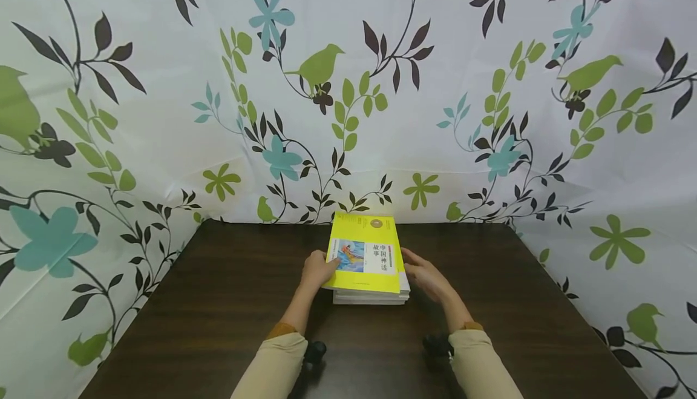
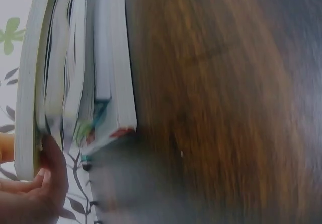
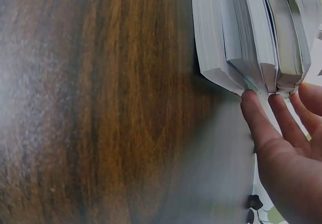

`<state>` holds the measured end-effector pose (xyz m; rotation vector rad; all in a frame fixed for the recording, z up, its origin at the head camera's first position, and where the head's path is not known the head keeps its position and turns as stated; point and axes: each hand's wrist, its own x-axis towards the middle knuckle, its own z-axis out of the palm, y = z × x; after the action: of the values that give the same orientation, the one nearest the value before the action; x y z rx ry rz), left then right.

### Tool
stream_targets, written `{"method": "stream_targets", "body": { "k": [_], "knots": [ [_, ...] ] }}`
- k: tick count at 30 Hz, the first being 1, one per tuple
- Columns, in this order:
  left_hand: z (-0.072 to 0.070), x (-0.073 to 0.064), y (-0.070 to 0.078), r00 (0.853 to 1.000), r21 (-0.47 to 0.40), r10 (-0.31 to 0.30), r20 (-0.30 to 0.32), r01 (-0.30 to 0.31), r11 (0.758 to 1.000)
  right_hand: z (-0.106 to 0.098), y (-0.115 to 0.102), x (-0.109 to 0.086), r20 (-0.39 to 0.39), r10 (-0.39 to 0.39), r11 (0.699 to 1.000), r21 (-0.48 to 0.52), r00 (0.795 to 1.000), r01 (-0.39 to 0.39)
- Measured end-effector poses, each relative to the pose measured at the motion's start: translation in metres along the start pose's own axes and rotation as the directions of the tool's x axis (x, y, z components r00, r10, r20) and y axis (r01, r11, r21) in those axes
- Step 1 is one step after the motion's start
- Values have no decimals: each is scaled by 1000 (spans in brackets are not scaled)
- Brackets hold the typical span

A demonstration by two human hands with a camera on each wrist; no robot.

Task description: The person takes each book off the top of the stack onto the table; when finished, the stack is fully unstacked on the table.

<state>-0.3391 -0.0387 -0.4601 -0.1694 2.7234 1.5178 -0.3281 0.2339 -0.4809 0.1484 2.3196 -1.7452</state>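
A yellow book with a blue picture and Chinese characters on its cover lies on top of a stack of several books. It sits slightly askew over those beneath. My left hand pinches its left edge, thumb on the cover. In the left wrist view, fingers reach under this top book, beside the white page edges of the lower books. My right hand is at the right side of the stack. Its fingertips touch the books' side in the right wrist view, fingers fairly straight.
The stack stands on a dark brown wooden table, near its far edge. Behind it hangs a white cloth printed with leaves, birds and flowers. Black wrist devices show by both sleeves.
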Motion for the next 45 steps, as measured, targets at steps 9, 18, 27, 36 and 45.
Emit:
{"method": "stream_targets", "body": {
  "k": [9,18,27,36,45],
  "knots": [
    [-15,2,-9,999,-115,-24,-23,21,993,2,-1,1,5,5,1000,22,1000,-5],
    [-18,0,-2,998,-201,-67,2,66,977,0,1,-1,9,13,999,52,1000,-13],
    [-23,-3,-2,995,-294,-95,3,92,951,0,0,-3,6,29,999,37,1000,-29],
    [-32,-8,-2,991,-332,-133,16,131,934,2,2,-5,4,13,999,36,1000,-13],
    [-46,-10,-10,982,-361,-186,22,182,915,2,2,-4,6,5,999,31,1000,-5]
  ]
}}
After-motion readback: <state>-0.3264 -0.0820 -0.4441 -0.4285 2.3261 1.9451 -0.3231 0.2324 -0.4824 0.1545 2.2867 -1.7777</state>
